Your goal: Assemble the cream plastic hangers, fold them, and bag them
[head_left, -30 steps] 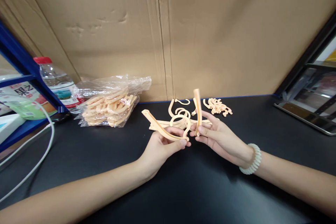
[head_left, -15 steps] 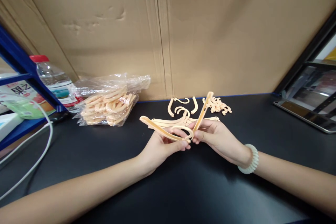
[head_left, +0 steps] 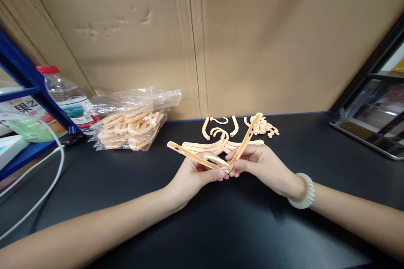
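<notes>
My left hand pinches a peach-coloured hanger arm near its inner end, with the slotted outer end pointing up to the left. A curved hanger hook lies at the joint, above my left fingers. My right hand grips a second hanger arm by its lower end; it slants steeply up to the right. Both arms meet in a V between my fingertips. Whether they are locked together is hidden by my fingers. Just behind, hangers with hooks lie stacked on the black table.
Further back lie two loose hanger arms, a loose hook and a pile of small hooks. At left are a clear bag of hanger parts, a water bottle and a white cable. Cardboard stands behind.
The right hanger arm has tilted further to the right, and its lower end has come closer to the left arm. The hook has tipped flatter. Both hands stay nearly in place.
</notes>
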`<state>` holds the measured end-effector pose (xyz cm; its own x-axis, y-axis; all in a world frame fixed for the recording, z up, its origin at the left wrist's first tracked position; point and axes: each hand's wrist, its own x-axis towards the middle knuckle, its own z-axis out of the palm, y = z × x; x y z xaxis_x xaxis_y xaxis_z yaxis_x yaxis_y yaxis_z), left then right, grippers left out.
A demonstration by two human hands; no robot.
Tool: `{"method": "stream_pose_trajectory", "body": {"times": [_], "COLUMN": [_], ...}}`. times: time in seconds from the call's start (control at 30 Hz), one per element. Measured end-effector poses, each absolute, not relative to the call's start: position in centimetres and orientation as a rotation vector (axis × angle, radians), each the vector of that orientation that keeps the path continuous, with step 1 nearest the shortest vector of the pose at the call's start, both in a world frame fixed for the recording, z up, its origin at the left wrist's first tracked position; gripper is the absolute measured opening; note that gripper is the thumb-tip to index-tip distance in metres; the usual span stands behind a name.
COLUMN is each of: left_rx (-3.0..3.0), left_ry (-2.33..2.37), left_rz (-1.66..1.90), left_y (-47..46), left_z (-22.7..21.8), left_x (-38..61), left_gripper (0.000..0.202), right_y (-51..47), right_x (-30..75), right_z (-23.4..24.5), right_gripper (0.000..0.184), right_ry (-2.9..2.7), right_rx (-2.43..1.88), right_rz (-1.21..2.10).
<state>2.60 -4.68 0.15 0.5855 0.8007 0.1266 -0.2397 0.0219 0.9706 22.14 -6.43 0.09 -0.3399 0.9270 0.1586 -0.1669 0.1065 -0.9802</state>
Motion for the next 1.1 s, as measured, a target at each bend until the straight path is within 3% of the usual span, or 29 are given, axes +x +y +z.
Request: {"method": "stream_pose_trajectory", "body": {"times": [1.1], "left_rx": [1.250], "left_ry": [0.540], "left_rz": [0.801], "left_y": [-4.48], "left_z": [0.02], "left_x": [2.35], "left_gripper": [0.012], "right_y": [-6.51], "right_x": [21.93], "right_z": [0.27], "right_gripper": [0.016], "right_ry": [-1.533], "right_rx": [-0.858], "right_rz": [1.287]}}
